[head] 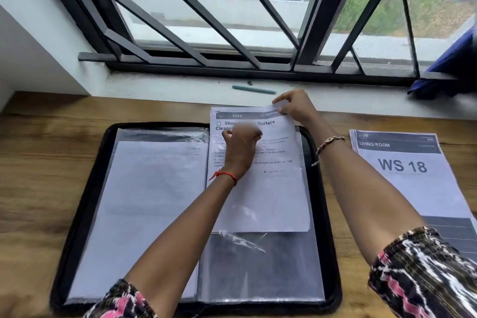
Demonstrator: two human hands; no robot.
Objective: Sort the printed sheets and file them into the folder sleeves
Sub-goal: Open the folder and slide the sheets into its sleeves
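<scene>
Right hand (294, 108) pinches the sheet (268, 201) at its far right corner, beyond the folder (86, 201) rim. Left hand (241, 143) lies curled on it; grip unclear.

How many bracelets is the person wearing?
2. A red string bracelet is on the left wrist, over the sheet. A gold bracelet is on the wrist of the right hand, which pinches that sheet's top corner. The shirt sleeves may hide more.

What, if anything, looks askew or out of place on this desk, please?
The printed sheet on the folder's right side sits slightly tilted, its top sticking out past the folder's upper edge, where the right hand pinches a corner. The sleeve below it looks creased.
</scene>
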